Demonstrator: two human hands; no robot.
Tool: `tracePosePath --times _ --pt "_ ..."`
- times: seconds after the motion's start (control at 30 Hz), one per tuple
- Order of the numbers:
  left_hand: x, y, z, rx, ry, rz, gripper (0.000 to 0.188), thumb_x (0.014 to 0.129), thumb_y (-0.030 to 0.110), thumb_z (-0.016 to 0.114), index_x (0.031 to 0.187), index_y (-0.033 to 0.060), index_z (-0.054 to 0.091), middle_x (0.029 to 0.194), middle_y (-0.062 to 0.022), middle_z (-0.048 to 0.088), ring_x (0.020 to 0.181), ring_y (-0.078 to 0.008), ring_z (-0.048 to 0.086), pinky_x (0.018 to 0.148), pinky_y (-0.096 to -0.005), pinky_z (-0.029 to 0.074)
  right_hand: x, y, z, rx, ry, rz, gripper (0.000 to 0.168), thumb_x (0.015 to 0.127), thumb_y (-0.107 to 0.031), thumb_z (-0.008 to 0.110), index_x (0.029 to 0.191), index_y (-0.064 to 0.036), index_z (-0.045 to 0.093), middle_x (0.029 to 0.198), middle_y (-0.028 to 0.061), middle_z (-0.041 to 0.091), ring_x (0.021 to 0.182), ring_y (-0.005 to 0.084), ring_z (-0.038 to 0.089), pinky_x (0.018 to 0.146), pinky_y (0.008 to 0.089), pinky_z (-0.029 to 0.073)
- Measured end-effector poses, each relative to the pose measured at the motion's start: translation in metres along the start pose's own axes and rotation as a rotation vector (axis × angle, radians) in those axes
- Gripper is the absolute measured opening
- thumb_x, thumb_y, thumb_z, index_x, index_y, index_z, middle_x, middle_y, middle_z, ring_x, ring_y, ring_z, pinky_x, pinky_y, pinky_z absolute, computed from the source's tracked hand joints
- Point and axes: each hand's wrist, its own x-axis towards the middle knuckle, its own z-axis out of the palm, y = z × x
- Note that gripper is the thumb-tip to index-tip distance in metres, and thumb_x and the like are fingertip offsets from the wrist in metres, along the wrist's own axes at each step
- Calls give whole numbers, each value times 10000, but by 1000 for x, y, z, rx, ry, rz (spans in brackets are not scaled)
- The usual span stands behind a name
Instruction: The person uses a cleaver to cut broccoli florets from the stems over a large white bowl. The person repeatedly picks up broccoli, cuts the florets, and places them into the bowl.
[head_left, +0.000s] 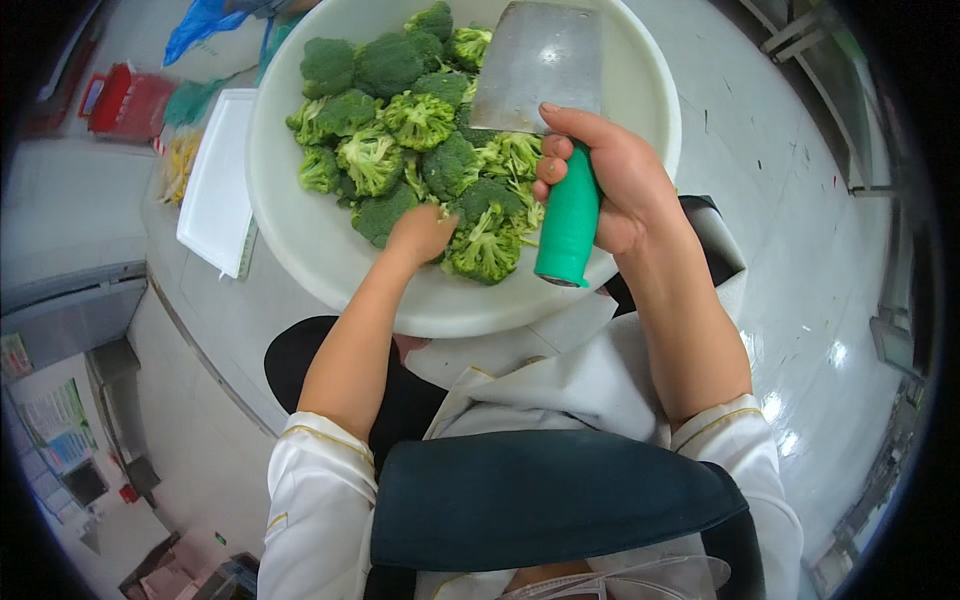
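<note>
Broccoli heads (416, 120) lie in a pile in a large round white plastic basin (465, 322) before me. My right hand (611, 176) is closed around the green handle (566, 217) of a cleaver, whose broad metal blade (536, 67) is raised over the right part of the pile and hides some of it. My left hand (422, 231) reaches into the near side of the pile, its fingertips among the broccoli. Whether those fingers grip a piece cannot be told.
Left of the basin, a white foam tray or lid (219, 180) lies on the tiled floor, with a bag of yellow items (180, 161) and a red plastic basket (133, 103) beyond it. A blue and white bag (217, 45) is at the upper left. Metal shelving (817, 97) stands at the right.
</note>
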Motion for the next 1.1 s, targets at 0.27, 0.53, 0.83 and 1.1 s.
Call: tracePosePath --times 0.27,0.53,0.83,1.1 --pt "45 -61 154 -253 -303 -160 613 848 317 688 1328 -23 515 1133 -231 655 1034 -343 637 913 -392 486 -3 -8 -12 283 4 13 188 924 -137 614 798 -82 486 656 2 506 565 122 517 581 332 501" --pt "37 -61 133 -894 -179 -565 583 823 11 591 1381 114 456 1137 -171 627 911 -330 650 617 -483 541 -5 -18 -13 275 39 -45 150 921 -135 613 851 -67 499 662 7 523 568 127 520 592 337 507" --pt "-48 15 -83 -596 97 98 512 783 -20 552 1279 100 577 1176 -127 602 1002 -243 637 850 -327 518 25 11 -20 -149 71 -223 141 906 -108 608 889 -30 492 695 45 527 563 151 534 542 330 490" --pt "-110 42 -112 -1769 333 356 594 802 -60 496 1387 29 440 1272 -120 571 1144 -253 574 1017 -384 451 49 47 -27 -843 59 -556 173 906 -147 567 858 16 595 664 45 577 536 134 546 506 305 458"
